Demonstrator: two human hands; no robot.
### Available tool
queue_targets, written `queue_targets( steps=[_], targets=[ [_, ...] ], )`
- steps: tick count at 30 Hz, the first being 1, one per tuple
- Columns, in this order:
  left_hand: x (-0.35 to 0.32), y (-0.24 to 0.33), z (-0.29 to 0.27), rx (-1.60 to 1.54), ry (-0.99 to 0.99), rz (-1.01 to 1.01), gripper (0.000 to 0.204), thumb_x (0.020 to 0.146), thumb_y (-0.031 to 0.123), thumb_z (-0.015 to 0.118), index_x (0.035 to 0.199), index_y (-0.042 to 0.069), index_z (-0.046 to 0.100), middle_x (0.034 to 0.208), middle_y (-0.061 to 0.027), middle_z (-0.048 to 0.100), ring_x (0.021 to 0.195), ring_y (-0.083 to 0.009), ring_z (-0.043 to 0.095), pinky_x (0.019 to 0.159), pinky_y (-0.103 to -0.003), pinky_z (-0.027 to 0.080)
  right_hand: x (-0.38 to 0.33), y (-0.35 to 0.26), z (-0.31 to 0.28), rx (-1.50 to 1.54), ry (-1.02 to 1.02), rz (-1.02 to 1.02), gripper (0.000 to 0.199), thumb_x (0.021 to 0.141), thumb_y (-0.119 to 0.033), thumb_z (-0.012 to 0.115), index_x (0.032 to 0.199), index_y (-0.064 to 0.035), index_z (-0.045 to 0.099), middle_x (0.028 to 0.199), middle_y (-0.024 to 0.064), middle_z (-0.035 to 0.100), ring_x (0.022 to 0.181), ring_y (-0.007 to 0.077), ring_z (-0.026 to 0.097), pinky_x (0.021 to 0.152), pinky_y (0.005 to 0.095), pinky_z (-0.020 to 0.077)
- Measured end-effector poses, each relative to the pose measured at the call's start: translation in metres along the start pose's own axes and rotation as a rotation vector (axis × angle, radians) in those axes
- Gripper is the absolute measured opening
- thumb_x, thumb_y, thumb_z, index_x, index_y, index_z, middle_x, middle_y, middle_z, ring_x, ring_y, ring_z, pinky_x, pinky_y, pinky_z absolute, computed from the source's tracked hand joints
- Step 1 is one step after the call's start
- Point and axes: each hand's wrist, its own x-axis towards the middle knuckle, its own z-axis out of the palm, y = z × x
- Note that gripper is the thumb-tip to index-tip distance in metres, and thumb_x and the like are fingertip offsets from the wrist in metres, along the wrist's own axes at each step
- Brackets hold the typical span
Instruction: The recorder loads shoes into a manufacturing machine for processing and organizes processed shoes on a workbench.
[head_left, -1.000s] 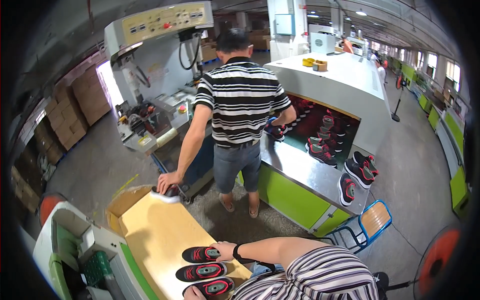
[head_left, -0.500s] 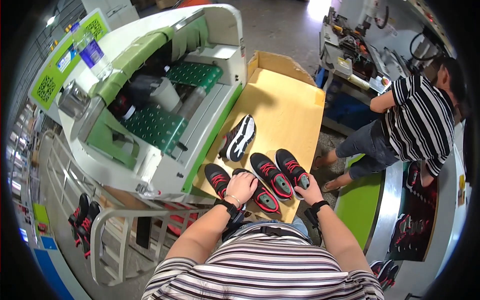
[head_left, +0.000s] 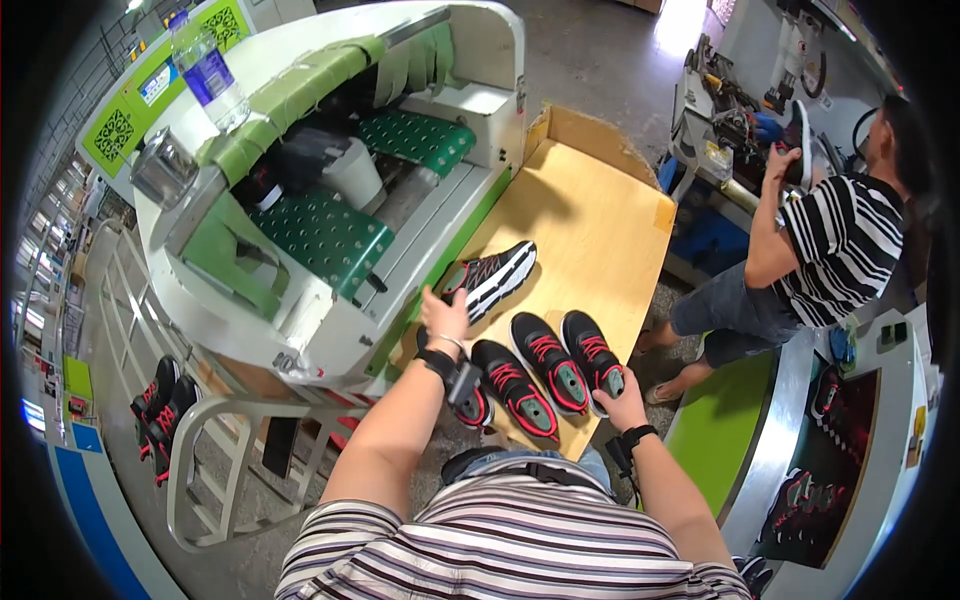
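Several black shoes with red trim stand side by side on a wooden board (head_left: pixel 590 230) in front of me. Another black shoe (head_left: pixel 497 277) lies on its side farther up the board, beside the machine. My left hand (head_left: pixel 445 318) reaches out to that shoe and closes on its heel. My right hand (head_left: pixel 622 405) grips the heel of the rightmost upright shoe (head_left: pixel 590 347). Two more upright shoes (head_left: pixel 548 362) (head_left: pixel 512 388) sit between my hands. My left wrist partly hides a further shoe (head_left: pixel 476 410).
A white and green machine with perforated green belts (head_left: pixel 320 230) stands left of the board, a water bottle (head_left: pixel 210 75) on top. A person in a striped shirt (head_left: pixel 835 250) holds a shoe at a bench on the right. Shoes sit on a metal rack (head_left: pixel 160 410) and a right-hand conveyor (head_left: pixel 830 440).
My left hand has left the upright shoes and moved up the board to the shoe on its side. My right hand stays on the rightmost shoe. My view has tilted slightly.
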Motion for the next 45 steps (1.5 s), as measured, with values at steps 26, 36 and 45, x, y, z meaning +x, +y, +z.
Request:
queue_targets(
  steps=[26, 36, 45],
  targets=[
    [0.01, 0.049, -0.084, -0.859, -0.862, -0.485, 0.031, 0.091, 0.026, 0.067, 0.115, 0.009, 0.06, 0.102, -0.0062, 0.07, 0.089, -0.0187, 0.069, 0.077, -0.043, 0.056, 0.107, -0.079, -0.012, 0.631, -0.2, 0.129, 0.046, 0.083, -0.007, 0.075, 0.124, 0.0003, 0.056, 0.109, 0.0042, 0.064, 0.096, 0.0144, 0.059, 0.088, 0.0295, 0.0491],
    [-0.001, 0.116, -0.155, -0.411, 0.421, 0.317, 0.074, 0.092, 0.01, 0.061, 0.153, -0.002, 0.019, 0.154, -0.0259, 0.028, 0.144, -0.0334, 0.029, 0.117, -0.039, 0.023, 0.295, -0.403, 0.1, 0.336, -0.175, -0.757, 0.066, 0.079, -0.018, 0.076, 0.136, -0.0005, 0.049, 0.124, 0.0232, 0.061, 0.115, 0.0314, 0.06, 0.099, 0.0362, 0.0455],
    [0.057, 0.093, -0.137, -0.378, 0.43, 0.28, 0.082, 0.096, 0.026, 0.059, 0.151, -0.008, 0.009, 0.157, -0.032, 0.012, 0.147, -0.0417, 0.013, 0.12, -0.041, 0.014, 0.285, -0.369, 0.174, 0.188, -0.153, -0.935, 0.084, 0.085, -0.012, 0.069, 0.154, -0.0115, 0.021, 0.15, 0.0276, 0.028, 0.136, 0.0455, 0.033, 0.112, 0.0453, 0.0314]
  ],
)
